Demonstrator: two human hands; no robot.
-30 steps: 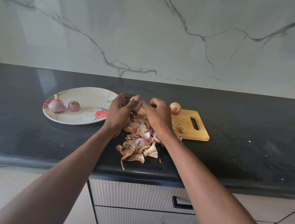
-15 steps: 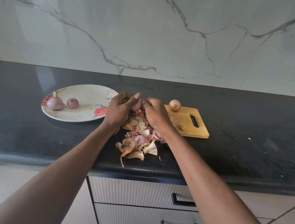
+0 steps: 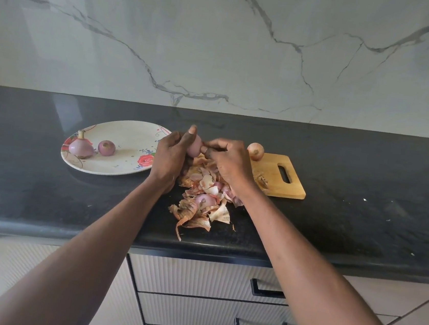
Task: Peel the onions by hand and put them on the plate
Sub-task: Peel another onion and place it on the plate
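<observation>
My left hand [image 3: 171,154] curls round a small pinkish-purple onion [image 3: 194,147], thumb up along its near side, so I see only a sliver of the bulb between thumb and fingers. My right hand [image 3: 228,161] meets it from the other side, fingers bent in tight against the onion's end; whether the fingertips pinch a strip of skin or only press on the bulb I cannot tell (the knuckles cover the contact).

Directly beneath both hands lies a heap of papery brown and pink onion skins [image 3: 203,201] on the black speckled stone counter [image 3: 363,206]; the hands hide the far part of the heap.

Left of my left hand, just beside the wrist, sits the oval white plate with a red rose print [image 3: 116,170], carrying two peeled purple onions [image 3: 81,147], one with a stalk stub. The hand covers the plate's right rim.

Just beyond my right hand stands an unpeeled golden-brown onion [image 3: 255,151] on the corner of a small wooden cutting board with a handle slot [image 3: 283,181]; my right wrist hides its left end.

I can read no writing or labels anywhere.
</observation>
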